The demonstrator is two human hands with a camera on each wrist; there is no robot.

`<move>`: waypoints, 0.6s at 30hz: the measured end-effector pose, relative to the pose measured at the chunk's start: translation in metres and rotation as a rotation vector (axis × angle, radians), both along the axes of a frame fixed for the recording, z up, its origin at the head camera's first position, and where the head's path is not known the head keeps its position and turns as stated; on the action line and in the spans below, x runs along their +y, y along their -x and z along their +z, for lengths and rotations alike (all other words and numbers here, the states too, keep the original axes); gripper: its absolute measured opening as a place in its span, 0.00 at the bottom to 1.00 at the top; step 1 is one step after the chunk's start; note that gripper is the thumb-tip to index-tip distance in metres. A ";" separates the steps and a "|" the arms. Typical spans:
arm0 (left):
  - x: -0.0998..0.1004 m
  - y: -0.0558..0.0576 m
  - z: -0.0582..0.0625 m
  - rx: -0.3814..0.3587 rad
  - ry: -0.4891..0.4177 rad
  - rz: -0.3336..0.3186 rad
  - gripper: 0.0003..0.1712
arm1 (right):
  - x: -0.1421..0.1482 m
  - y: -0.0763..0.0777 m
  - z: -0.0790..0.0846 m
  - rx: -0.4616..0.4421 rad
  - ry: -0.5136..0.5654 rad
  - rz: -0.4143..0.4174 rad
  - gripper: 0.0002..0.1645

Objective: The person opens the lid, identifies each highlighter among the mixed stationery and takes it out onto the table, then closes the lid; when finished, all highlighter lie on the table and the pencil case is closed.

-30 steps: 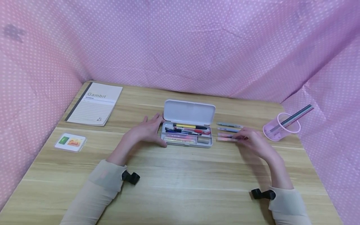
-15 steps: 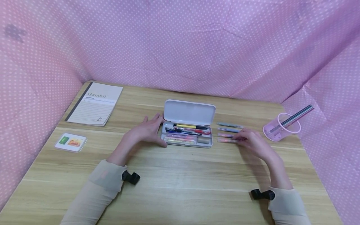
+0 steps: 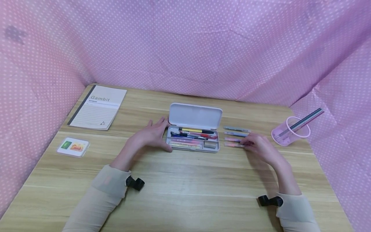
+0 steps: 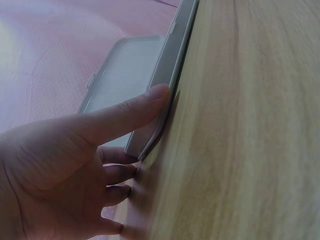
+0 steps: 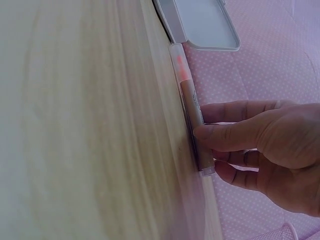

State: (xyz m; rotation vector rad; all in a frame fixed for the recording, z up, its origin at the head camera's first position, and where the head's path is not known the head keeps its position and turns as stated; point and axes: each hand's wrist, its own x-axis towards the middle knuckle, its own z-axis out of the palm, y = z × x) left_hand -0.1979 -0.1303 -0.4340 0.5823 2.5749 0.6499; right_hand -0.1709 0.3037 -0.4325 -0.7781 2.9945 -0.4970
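Note:
An open white pencil case [image 3: 195,116] stands mid-table, its lid raised at the back. My left hand [image 3: 150,135] holds its left end, thumb on the front wall and index finger at the corner, as the left wrist view shows; the other fingers spread behind. To the right of the case, several pens [image 3: 236,133] lie in a row. My right hand [image 3: 262,148] pinches the nearest one, a highlighter [image 5: 192,102] with a clear pinkish cap, between thumb and fingers. It lies along the tabletop, its capped end near the case.
Inside the case lie several pens [image 3: 193,136] and a greyish block [image 3: 209,144] in the small front compartment. A pink pen holder [image 3: 285,132] with long thin sticks leans at the right. At the left are a notebook [image 3: 98,108] and a picture card [image 3: 73,147].
The nearest highlighter has shifted slightly toward me, widening its gap from the pen behind it. My left hand and the case have stayed put.

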 end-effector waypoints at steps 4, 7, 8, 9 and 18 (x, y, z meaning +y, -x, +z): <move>0.000 0.000 -0.001 0.003 -0.004 0.000 0.60 | 0.000 0.000 -0.001 0.001 0.003 0.001 0.12; 0.000 0.000 0.000 0.000 0.002 0.006 0.59 | 0.000 0.001 -0.001 0.002 0.008 0.005 0.12; 0.000 0.000 0.000 0.000 0.003 0.008 0.59 | 0.000 0.001 -0.002 0.003 0.010 0.006 0.12; 0.000 0.000 0.000 0.000 0.003 0.008 0.59 | -0.001 0.001 -0.002 0.003 0.010 0.006 0.12; 0.000 -0.001 0.000 0.009 0.005 0.004 0.61 | 0.000 0.001 -0.003 0.035 0.002 0.012 0.11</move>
